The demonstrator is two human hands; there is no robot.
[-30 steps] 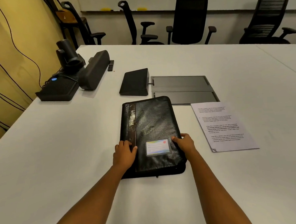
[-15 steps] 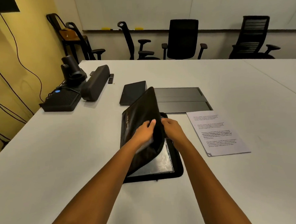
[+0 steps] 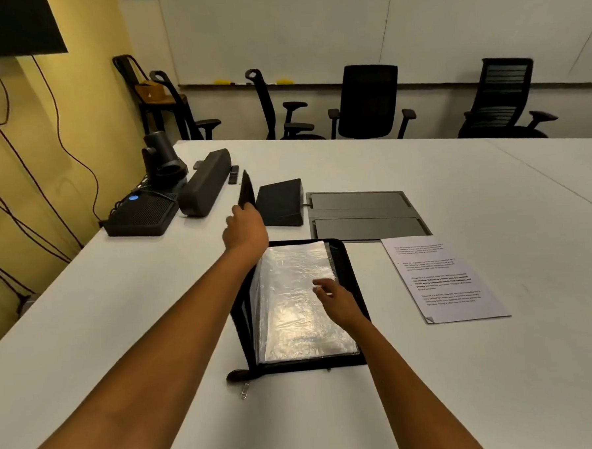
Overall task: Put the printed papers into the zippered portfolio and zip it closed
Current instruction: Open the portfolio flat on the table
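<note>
Your zippered portfolio [image 3: 305, 365] lies open on the white counter [image 3: 121, 319], straight in front of you, its spine side to your left. Your left hand [image 3: 245, 228] has its grip closed on the edge of the front cover [image 3: 246, 192], which stands close to upright, seen edge-on above your knuckles. Your right hand [image 3: 338, 302] is over the right side of the open inside with the grip slack and spread, fingers loosely stretched toward the left. I cannot tell whether the fingertips touch the surface below.

Inside, a stack of clear plastic sleeves [image 3: 292, 303] fills the lower half, shiny and wrinkled. A black zipper track runs round the rim. The zipper pull [image 3: 244, 391] hangs out onto the counter at the near left corner.

The printed papers [image 3: 441, 278] are not in the portfolio. They lie flat on the counter to its right, apart from it, text facing up, with the near left corner curled.

Beyond the portfolio sit a black wedge-shaped device [image 3: 281, 202] and, just to its right, a dark hatch [image 3: 362, 214] set flush into the counter. Further left are a long speaker bar [image 3: 205, 182], a conference camera [image 3: 161, 159], a black box with a blue light [image 3: 141, 215] and a small remote [image 3: 233, 174]. Black office chairs [image 3: 367, 100] stand along the far wall under a whiteboard [image 3: 277, 29].
</note>
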